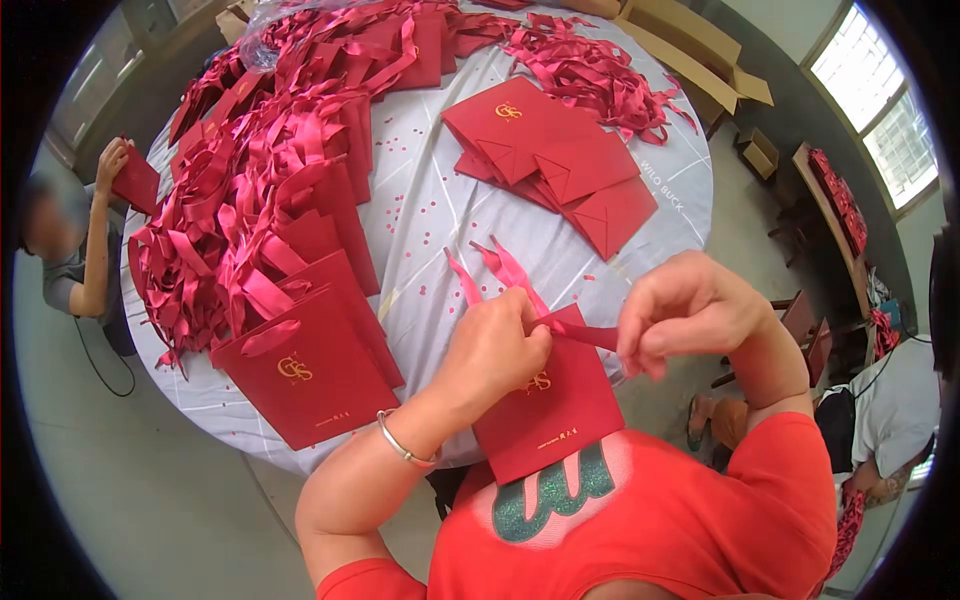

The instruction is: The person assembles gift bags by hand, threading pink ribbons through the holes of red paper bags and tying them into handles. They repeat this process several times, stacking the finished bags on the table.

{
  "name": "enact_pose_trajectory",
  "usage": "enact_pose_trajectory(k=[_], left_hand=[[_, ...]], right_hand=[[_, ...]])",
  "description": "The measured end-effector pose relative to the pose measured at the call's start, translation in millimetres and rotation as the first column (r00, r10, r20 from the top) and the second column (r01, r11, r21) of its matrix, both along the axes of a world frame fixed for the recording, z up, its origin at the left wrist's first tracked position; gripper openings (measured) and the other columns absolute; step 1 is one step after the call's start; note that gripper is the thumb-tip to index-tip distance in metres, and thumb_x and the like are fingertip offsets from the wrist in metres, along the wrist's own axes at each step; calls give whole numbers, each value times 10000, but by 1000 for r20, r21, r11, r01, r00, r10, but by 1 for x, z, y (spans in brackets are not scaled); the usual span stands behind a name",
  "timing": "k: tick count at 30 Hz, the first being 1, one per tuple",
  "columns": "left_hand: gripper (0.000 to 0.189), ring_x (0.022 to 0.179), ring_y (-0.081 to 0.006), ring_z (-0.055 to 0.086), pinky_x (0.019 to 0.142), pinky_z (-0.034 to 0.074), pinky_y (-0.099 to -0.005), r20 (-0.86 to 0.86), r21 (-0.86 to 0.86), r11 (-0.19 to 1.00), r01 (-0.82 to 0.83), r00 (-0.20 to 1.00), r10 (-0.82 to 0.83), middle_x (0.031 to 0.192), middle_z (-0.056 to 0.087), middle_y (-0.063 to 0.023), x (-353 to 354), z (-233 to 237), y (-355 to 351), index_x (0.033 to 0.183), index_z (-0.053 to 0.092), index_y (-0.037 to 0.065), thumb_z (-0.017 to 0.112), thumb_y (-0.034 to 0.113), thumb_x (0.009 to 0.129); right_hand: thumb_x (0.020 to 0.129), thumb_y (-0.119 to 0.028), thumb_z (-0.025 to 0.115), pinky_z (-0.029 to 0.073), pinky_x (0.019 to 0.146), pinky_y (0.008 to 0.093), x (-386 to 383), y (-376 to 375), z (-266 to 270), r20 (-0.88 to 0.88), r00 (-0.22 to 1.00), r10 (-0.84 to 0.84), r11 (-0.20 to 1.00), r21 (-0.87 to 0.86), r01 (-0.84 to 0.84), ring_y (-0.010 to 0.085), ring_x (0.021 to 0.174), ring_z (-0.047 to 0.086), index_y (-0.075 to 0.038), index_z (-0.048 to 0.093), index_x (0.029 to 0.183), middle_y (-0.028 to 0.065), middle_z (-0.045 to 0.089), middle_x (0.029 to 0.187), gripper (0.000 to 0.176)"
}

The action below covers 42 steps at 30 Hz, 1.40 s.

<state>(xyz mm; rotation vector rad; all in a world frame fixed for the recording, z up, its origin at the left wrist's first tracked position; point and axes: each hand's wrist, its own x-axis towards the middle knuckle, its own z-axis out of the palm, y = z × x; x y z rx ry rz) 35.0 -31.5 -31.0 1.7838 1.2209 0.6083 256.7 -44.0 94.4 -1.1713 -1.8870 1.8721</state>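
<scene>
Head view, from the left: a co-worker's hand (112, 160) holds a red bag at the round table (420, 210), beside a heap of ribboned bags (300, 370). At the near edge, the left hand (495, 345) grips the top of a red paper bag (550, 415). The right hand (690, 312) pinches its ribbon (590, 335).

The red paper bag (555, 410) lies flat and tilted at the near edge of the table (440, 215), its lower end overhanging, with a gold logo and gold print on its face. A red satin ribbon (505, 272) fans up in loose tails from its top edge, one strand stretched taut rightward.
</scene>
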Motion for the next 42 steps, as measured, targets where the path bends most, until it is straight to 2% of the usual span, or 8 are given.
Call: enact_pose_trajectory(k=[2, 6, 14, 17, 19, 24, 30, 42], left_hand=[[167, 508, -230, 660, 489, 506, -349, 13, 63, 998, -16, 1000, 15, 592, 634, -175, 0, 2, -3, 813, 582, -43, 645, 111, 828], [165, 711, -393, 650, 639, 501, -443, 40, 171, 984, -41, 999, 35, 736, 649, -228, 0, 2, -8, 811, 599, -33, 671, 116, 818], [133, 632, -323, 673, 548, 502, -390, 82, 283, 957, -66, 996, 44, 706, 662, -193, -3, -1, -7, 813, 606, -45, 657, 73, 846], [93, 576, -229, 673, 477, 508, -334, 159, 69, 998, 17, 987, -27, 698, 661, -140, -9, 4, -1, 939, 582, -48, 583, 31, 890], [165, 556, -165, 660, 428, 505, -280, 297, -433, 898, 81, 953, 56, 743, 650, -111, -15, 21, 4, 1076, 514, -45, 506, -1, 918], [229, 541, -174, 656, 425, 495, -281, 334, -519, 850, 89, 936, 105, 728, 629, -110, -24, 26, 11, 1118, 490, -66, 431, -37, 899], [127, 481, -109, 598, 411, 433, -236, 267, -527, 842, 119, 963, 31, 658, 610, -42, -36, 33, 19, 1022, 589, -34, 498, 17, 949], [215, 563, -102, 654, 443, 430, -226, 164, -584, 793, 174, 982, -95, 756, 667, -40, -52, 35, 34, 1103, 639, -29, 509, 42, 947]], right_hand=[[876, 82, 567, 530, 704, 298, 8, 3, -14, -421, 907, 21, 1000, 19, -14, 185, 843, 696, 56, 643, 1079, 142, 711, 922, 219], [880, 79, 590, 555, 781, 344, 7, -1, -27, -601, 794, -97, 992, -120, 30, 255, 916, 708, 82, 617, 1137, 223, 698, 1032, 258], [905, -8, 627, 500, 636, 234, -7, 13, -33, -477, 877, 55, 682, 659, 316, 128, 695, 626, 17, 683, 879, 144, 635, 963, 67], [903, 27, 572, 512, 607, 280, -35, 6, -33, -526, 819, -228, 908, 188, 374, 187, 710, 650, 9, 634, 838, 186, 638, 981, 91], [886, 55, 591, 535, 643, 291, -38, 12, -57, -168, 966, -196, 875, 414, 249, 183, 754, 673, 32, 641, 913, 136, 676, 990, 61], [859, 46, 639, 537, 603, 285, -41, 17, -103, 19, 991, -132, 594, 802, 64, 180, 706, 686, 20, 655, 938, 96, 667, 879, 84], [865, 56, 642, 518, 479, 248, -31, 29, -78, 47, 980, -196, 874, 462, 152, 152, 577, 682, 41, 642, 891, 90, 612, 838, 30], [862, 43, 645, 503, 647, 266, -28, 25, -89, -96, 965, -244, 695, 677, 243, 161, 730, 644, 21, 679, 942, 84, 657, 811, 90]])
